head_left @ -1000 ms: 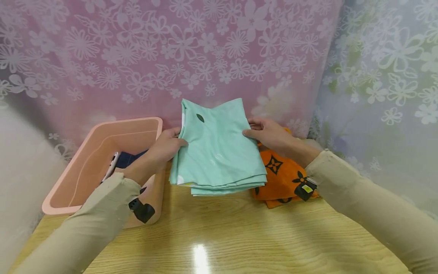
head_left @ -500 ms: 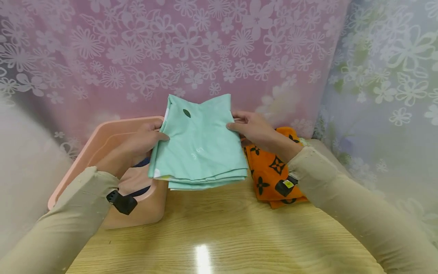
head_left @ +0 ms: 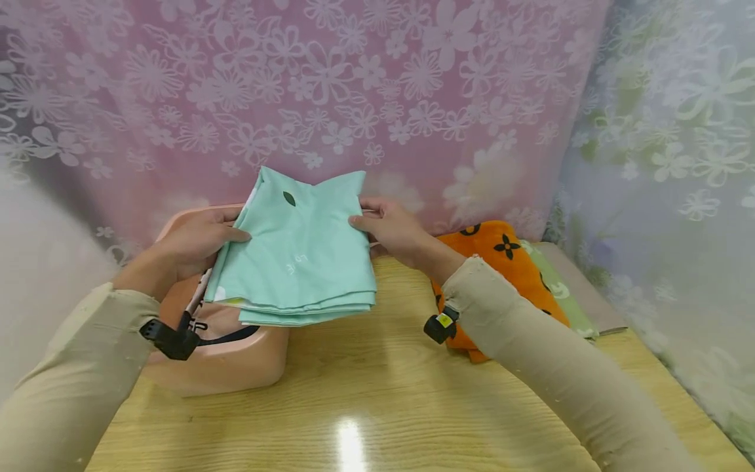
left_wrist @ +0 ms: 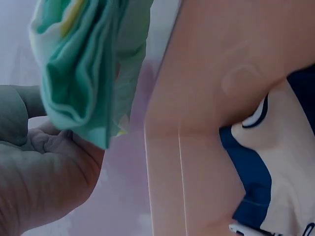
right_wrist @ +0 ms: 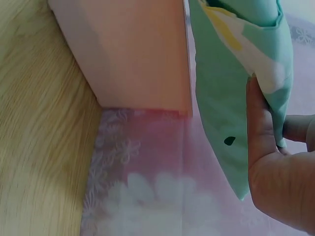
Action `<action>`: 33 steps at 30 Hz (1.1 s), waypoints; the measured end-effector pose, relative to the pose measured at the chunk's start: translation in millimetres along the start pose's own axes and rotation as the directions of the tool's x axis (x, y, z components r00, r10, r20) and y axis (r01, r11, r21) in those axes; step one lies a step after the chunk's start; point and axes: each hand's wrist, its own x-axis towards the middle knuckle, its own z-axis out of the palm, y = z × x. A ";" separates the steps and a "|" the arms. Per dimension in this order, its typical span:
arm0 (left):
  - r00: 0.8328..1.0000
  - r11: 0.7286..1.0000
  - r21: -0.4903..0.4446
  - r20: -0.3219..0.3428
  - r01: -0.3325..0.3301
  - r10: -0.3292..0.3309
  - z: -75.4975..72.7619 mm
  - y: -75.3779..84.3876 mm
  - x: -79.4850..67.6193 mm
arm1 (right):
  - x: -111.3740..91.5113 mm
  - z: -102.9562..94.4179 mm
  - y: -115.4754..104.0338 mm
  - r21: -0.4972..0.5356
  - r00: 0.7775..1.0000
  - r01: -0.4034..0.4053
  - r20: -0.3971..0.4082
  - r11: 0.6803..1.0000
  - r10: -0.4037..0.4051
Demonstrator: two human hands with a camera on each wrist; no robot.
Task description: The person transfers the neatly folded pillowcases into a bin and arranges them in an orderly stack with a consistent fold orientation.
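A folded mint-green cloth (head_left: 301, 249) with a dark leaf print hangs in the air, held at both sides. My left hand (head_left: 197, 241) pinches its left edge, thumb on the front face. On the opposite edge my right hand (head_left: 395, 231) grips it the same way; the right wrist view shows fingers and thumb on either side of the folded layers (right_wrist: 268, 64). Under the cloth's left part stands a pink plastic bin (head_left: 236, 367), partly covered by it. Inside the bin, the left wrist view shows a cream and navy fabric item (left_wrist: 275, 162).
Right of the bin, an orange cloth with dark flower prints (head_left: 489, 252) lies folded on the wooden table (head_left: 366, 393). Behind it are a green cloth (head_left: 557, 288) and a grey-beige flat item (head_left: 590, 295). A pink floral curtain (head_left: 354, 98) closes off the back.
Both hands have carried the mint-green cloth leftward, from beside the bin to partly over it. More of the orange cloth and the items behind it now shows.
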 end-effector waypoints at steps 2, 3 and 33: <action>1.000 1.000 0.000 0.001 -0.005 0.005 -8.1 -4.1 -1.4 | 3.1 7.0 -0.3 0.000 1.000 0.011 0.005 1.000 -0.011; 1.000 1.000 0.000 0.004 -0.010 0.010 -12.2 -6.4 -2.0 | 4.6 10.7 -0.6 -0.002 1.000 0.015 0.008 1.000 -0.015; 0.988 0.984 0.105 0.030 0.145 -0.149 -92.7 -55.8 -35.8 | 43.6 102.2 19.5 0.003 0.998 0.024 0.060 1.000 -0.024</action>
